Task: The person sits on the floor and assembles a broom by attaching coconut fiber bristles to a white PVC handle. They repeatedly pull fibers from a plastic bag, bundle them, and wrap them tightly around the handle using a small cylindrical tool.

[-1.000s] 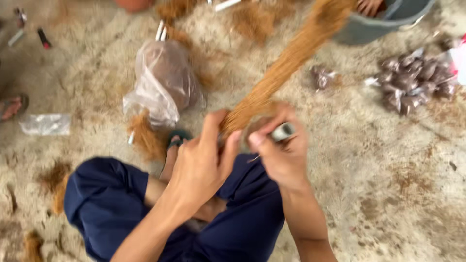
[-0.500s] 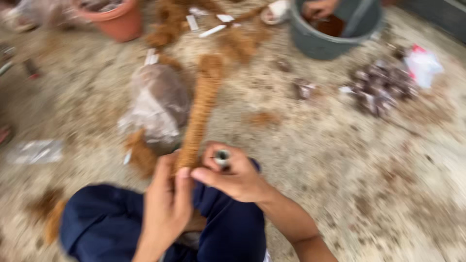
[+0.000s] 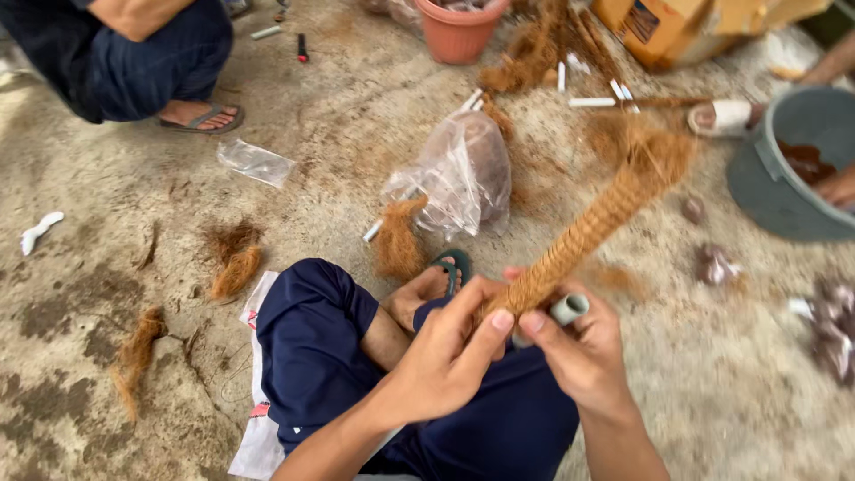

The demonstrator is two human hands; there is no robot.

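Left hand (image 3: 445, 356) closed around the near end of the coir-wrapped pole (image 3: 583, 236), thumb pressed on the fibre; right hand (image 3: 579, 347) pinched on the grey pipe end (image 3: 568, 308) protruding from the wrap; pole held over the lap, slanting up and away toward a frayed tuft. Risk noted: the winding looks loose at the near end (fibre may slip off the smooth pipe if thumb pressure eases); the far tuft could shed. Beyond, on the concrete floor (image 3: 338, 134): plastic bag (image 3: 459, 174) of fibre, grey bucket (image 3: 788, 169), terracotta pot (image 3: 459, 31).
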